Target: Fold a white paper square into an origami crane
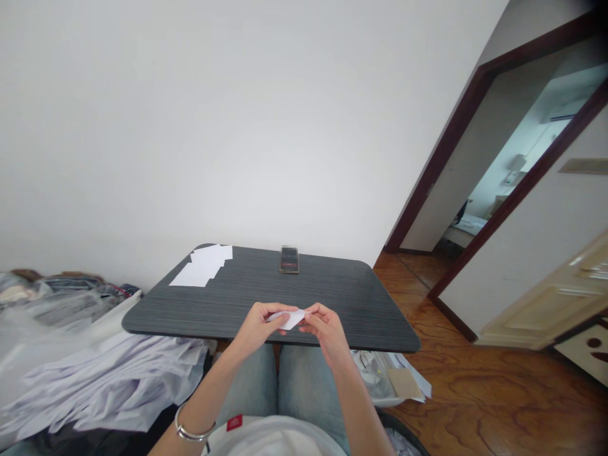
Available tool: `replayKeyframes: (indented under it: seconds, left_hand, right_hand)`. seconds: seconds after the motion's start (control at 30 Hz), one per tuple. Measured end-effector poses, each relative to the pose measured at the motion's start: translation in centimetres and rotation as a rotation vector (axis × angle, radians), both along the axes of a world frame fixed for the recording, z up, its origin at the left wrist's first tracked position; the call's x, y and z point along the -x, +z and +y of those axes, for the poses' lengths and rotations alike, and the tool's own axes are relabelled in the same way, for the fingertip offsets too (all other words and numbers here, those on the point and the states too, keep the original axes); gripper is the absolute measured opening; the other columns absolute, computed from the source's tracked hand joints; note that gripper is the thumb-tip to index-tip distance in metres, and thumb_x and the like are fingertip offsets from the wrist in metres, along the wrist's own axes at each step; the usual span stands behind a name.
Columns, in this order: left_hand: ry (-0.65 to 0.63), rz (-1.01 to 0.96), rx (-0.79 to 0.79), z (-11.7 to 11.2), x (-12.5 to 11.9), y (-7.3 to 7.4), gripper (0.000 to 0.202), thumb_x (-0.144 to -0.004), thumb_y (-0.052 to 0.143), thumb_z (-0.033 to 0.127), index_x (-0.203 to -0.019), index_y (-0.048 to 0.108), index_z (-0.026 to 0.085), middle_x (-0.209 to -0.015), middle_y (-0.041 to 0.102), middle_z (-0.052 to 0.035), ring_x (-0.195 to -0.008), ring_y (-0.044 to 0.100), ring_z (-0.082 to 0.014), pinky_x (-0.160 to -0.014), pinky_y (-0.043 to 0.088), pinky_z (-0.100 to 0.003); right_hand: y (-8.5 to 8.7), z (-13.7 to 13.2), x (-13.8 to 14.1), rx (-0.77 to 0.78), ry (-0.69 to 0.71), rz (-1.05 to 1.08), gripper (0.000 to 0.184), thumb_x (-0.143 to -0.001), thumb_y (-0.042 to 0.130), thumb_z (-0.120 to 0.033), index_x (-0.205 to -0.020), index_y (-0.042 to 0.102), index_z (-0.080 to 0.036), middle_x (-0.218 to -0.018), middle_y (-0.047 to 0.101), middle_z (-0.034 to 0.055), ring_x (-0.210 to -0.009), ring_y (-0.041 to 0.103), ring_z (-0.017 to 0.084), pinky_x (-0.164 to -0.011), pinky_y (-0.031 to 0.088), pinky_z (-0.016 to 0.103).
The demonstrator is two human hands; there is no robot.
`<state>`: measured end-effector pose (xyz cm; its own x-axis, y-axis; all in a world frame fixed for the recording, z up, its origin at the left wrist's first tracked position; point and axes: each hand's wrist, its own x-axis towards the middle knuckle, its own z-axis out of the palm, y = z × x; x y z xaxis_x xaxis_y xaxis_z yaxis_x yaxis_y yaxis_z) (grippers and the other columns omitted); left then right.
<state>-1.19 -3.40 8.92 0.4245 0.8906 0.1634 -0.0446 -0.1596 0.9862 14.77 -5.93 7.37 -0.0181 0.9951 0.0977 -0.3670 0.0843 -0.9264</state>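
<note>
A small folded piece of white paper (293,319) is held between my two hands, just above the front edge of the dark table (266,278). My left hand (261,323) pinches its left side, thumb on top. At the paper's right corner, the fingertips and thumb of my right hand (324,326) are closed on it. Part of the paper is hidden behind the fingers. Several white paper sheets (197,269) lie overlapping at the table's far left corner.
A phone-like dark device (289,259) stands at the table's back edge by the wall. Heaped white paper or cloth (109,380) lies left of my legs. Below the table's right side sits a bin (380,386) with papers and plastic. A doorway (475,164) opens at right.
</note>
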Motion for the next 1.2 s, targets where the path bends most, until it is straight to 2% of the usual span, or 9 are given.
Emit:
replayKeyframes:
  seconds: [0.43,0.87,1.07,1.2]
  left_hand:
    - [0.0,-0.018,0.037,-0.04,0.0,0.17,0.032,-0.068,0.061,0.028,-0.093,0.068,0.009,-0.073,0.068,-0.0077,-0.061,0.055,-0.0142,-0.052,0.047,-0.023]
    - [-0.013,-0.06,0.088,-0.32,0.19,0.58,0.021,-0.066,0.061,0.022,-0.081,0.071,0.012,-0.067,0.068,-0.0058,-0.056,0.055,-0.0131,-0.053,0.044,-0.022]
    - [-0.032,-0.025,0.067,-0.29,0.38,0.65,0.022,-0.068,0.061,0.025,-0.082,0.07,0.011,-0.067,0.068,-0.0061,-0.056,0.055,-0.0126,-0.053,0.041,-0.021]
    - [-0.015,0.0,0.042,-0.3,0.17,0.7,0.023,-0.066,0.064,0.027,-0.08,0.07,0.011,-0.064,0.067,-0.0047,-0.054,0.054,-0.012,-0.052,0.04,-0.021]
  right_hand:
    - [-0.05,0.18,-0.27,0.015,0.008,-0.005,0.013,-0.064,0.069,-0.026,-0.069,0.064,-0.015,-0.062,0.066,0.001,-0.055,0.06,0.011,-0.057,0.049,0.022]
    - [0.24,-0.31,-0.44,-0.001,-0.031,-0.064,0.011,-0.062,0.07,-0.025,-0.067,0.067,-0.015,-0.06,0.069,0.0031,-0.056,0.063,0.013,-0.055,0.049,0.023]
    - [0.34,-0.46,-0.27,-0.05,-0.07,-0.092,0.015,-0.06,0.07,-0.028,-0.066,0.065,-0.015,-0.059,0.068,0.0035,-0.055,0.063,0.015,-0.053,0.05,0.025]
    - [0.21,-0.28,0.16,-0.053,-0.04,-0.073,0.017,-0.059,0.072,-0.029,-0.065,0.063,-0.016,-0.059,0.066,0.0009,-0.052,0.06,0.013,-0.052,0.049,0.023]
